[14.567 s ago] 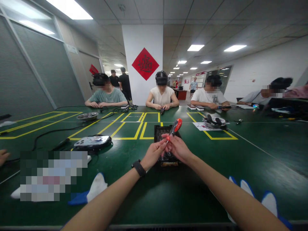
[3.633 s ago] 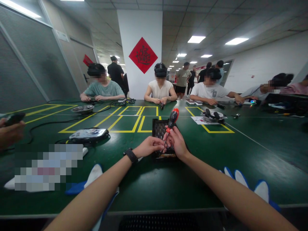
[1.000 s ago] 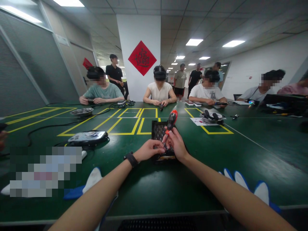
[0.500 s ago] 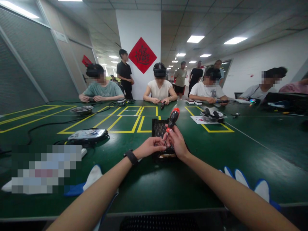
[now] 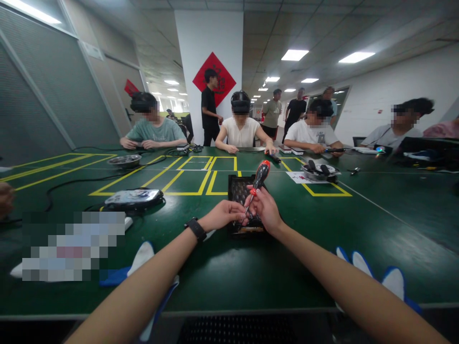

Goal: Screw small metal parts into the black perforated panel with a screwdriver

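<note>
My right hand (image 5: pixel 268 210) is closed around a screwdriver (image 5: pixel 261 175) with a black and red handle, its shaft slanting down to the left. Close to the shaft's lower end, my left hand (image 5: pixel 223 215) has its thumb and fingers pinched together. Whatever sits between those fingertips is too small to make out. Both hands are over a shallow black box (image 5: pixel 247 233) with a bumpy or perforated inside. The hands cover part of its interior.
Work gloves (image 5: pixel 394 283) lie right; another glove (image 5: pixel 141 258) is beside my left forearm. A handheld device (image 5: pixel 133 197), a metal bowl (image 5: pixel 124 161) and a black cable (image 5: pixel 50 197) are leftward. Headset-wearing people sit opposite. Another person's hand (image 5: pixel 5 200) shows at the left edge.
My hands stay over the box, with the screwdriver still held. A standing person has walked right past the pillar. The person opposite has moved a hand and a dark tool to the right.
</note>
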{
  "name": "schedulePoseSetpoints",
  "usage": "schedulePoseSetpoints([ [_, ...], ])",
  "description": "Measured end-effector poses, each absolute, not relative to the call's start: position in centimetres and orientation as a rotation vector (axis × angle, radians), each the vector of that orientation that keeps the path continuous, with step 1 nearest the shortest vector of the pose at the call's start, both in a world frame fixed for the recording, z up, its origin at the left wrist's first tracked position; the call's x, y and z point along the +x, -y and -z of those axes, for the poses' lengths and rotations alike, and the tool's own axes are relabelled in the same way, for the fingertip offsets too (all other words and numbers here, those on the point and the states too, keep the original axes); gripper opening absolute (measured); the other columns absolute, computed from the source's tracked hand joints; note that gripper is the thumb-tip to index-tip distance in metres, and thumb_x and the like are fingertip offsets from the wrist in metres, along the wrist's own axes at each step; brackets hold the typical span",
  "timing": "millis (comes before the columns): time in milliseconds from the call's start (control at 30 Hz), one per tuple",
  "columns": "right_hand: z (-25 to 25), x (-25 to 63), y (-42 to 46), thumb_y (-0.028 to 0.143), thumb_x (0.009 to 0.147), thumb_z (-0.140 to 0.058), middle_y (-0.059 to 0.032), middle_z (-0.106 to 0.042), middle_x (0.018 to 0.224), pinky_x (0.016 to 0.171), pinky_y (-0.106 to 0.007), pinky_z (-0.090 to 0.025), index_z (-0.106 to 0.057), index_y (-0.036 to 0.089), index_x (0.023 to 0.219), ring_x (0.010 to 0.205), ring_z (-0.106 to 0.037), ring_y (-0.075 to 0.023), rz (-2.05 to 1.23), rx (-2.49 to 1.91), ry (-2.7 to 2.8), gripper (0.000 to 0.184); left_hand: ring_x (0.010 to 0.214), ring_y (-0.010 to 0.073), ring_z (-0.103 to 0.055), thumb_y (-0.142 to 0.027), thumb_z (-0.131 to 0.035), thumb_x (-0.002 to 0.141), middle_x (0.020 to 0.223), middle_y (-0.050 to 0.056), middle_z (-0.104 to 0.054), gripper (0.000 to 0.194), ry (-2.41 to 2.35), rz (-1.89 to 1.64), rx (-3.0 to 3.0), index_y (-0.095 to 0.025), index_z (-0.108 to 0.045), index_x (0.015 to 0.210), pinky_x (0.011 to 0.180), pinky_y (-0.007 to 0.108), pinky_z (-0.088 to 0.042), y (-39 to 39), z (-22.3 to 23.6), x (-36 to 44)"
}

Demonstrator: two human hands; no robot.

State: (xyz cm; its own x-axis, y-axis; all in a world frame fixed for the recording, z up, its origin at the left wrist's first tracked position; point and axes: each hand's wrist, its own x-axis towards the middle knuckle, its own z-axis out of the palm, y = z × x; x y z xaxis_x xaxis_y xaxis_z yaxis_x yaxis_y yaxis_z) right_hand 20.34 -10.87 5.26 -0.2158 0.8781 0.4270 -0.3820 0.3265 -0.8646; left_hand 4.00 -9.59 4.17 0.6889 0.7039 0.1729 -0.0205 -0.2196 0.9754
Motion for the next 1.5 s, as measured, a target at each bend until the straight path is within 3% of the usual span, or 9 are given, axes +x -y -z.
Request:
schedulePoseSetpoints([
  [500,-5.47,20.15,11.28,0.041,0.084,-0.040,0.0016,-0.059,0.066,0.041,-0.019,-0.032,-0.045,0.020,0.108,0.041,-0.042,-0.0057,-1.197,-0.524,1.354,0.032,0.060,0.0064,-0.049,-0.031,-0.070,0.064,0.068,-0.001,-0.055,0.030,-0.708,-0.869,1.776,-0.010,-0.056,0.080,0.060,0.019,-0.040,9.81,-4.18,4.61],
  [933,-5.24,20.33,10.82,0.043,0.086,-0.035,0.0017,-0.056,0.064,0.042,-0.022,-0.037,-0.047,0.019,0.103,0.040,-0.044,-0.0067,-1.285,-0.481,1.336,0.032,0.072,0.0134,-0.059,-0.033,-0.063,0.072,0.078,0.008,-0.065,0.030,-0.588,-0.738,1.744,-0.007,-0.061,0.088,0.072,0.027,-0.044,9.55,-4.15,3.81],
  [1133,-5.20,20.31,10.90,0.043,0.086,-0.037,0.0016,-0.056,0.065,0.042,-0.020,-0.035,-0.047,0.020,0.104,0.040,-0.043,-0.0060,-1.229,-0.496,1.320,0.031,0.067,0.0110,-0.056,-0.036,-0.061,0.073,0.073,0.005,-0.062,0.030,-0.643,-0.782,1.801,-0.008,-0.061,0.084,0.068,0.024,-0.044,10.03,-4.37,4.31],
  [1300,-5.29,20.20,11.04,0.043,0.085,-0.038,0.0015,-0.055,0.065,0.041,-0.020,-0.032,-0.047,0.020,0.107,0.041,-0.042,-0.0060,-1.163,-0.525,1.296,0.032,0.061,0.0079,-0.050,-0.034,-0.068,0.066,0.067,0.000,-0.056,0.030,-0.731,-0.890,1.873,-0.009,-0.059,0.079,0.062,0.021,-0.042,10.01,-3.96,4.59],
  [1500,-5.28,20.29,11.01,0.042,0.086,-0.036,0.0019,-0.055,0.065,0.040,-0.019,-0.033,-0.047,0.021,0.107,0.041,-0.042,-0.0058,-1.195,-0.511,1.334,0.031,0.066,0.0094,-0.054,-0.031,-0.069,0.066,0.074,0.003,-0.060,0.026,-0.683,-0.836,1.799,-0.009,-0.058,0.076,0.065,0.022,-0.042,9.56,-3.71,4.16],
])
